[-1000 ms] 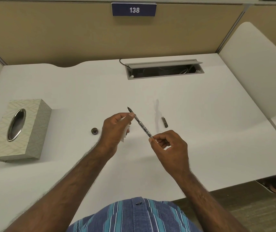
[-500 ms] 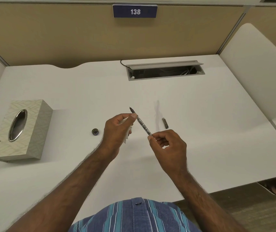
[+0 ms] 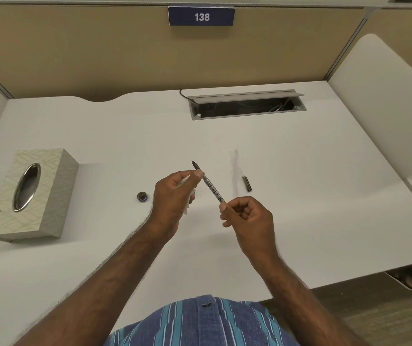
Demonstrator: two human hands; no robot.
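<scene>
An uncapped pen [image 3: 211, 187] with a clear printed barrel is held above the white desk [image 3: 312, 196], its dark tip pointing up and to the left. My right hand [image 3: 248, 221] pinches the pen's lower end. My left hand [image 3: 175, 196] holds a crumpled white tissue [image 3: 190, 198] and pinches the pen's barrel near the tip with it. The pen's dark cap [image 3: 247, 183] lies on the desk to the right of the pen.
A patterned tissue box [image 3: 50, 196] with an oval metal opening stands at the left. A small dark round ring-like object [image 3: 142, 196] lies left of my left hand. An open cable tray [image 3: 247, 106] sits at the back; a white divider [image 3: 379, 108] rises at right.
Both hands and the pen have stayed almost still; only the view has shifted slightly.
</scene>
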